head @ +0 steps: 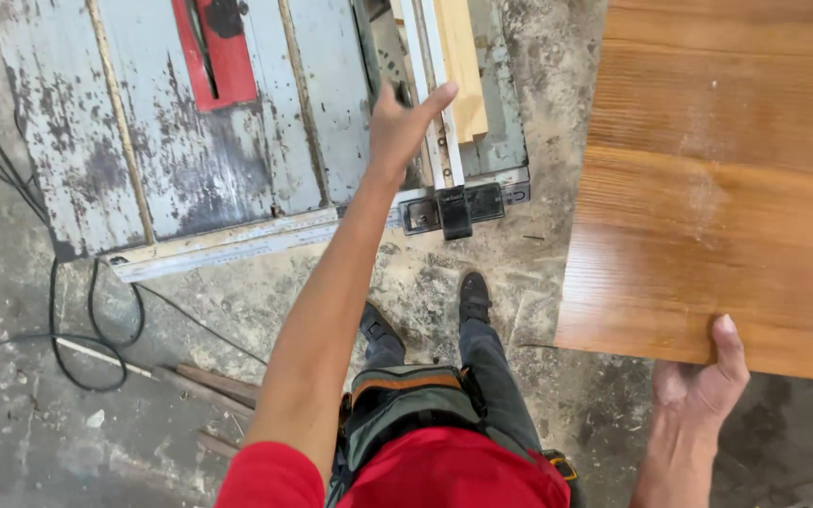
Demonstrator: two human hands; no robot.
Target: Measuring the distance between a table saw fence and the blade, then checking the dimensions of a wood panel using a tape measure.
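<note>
My right hand (698, 390) gripped the near edge of a wide brown wood-grain panel (726, 179), thumb on top and the other fingers clamped underneath (hidden from me). The panel was held out over the dusty floor (482, 254), just right of the saw table (228, 141). Farther out, my left hand (405, 122) reached to the table's metal fence rail (439, 113) — fingers loosely apart, thumb stretched toward it, nothing held. A pale wooden strip (461, 66) lay beside the rail, and the red blade insert (214, 47) sat beyond — black cables (58, 310) trailed at left.
</note>
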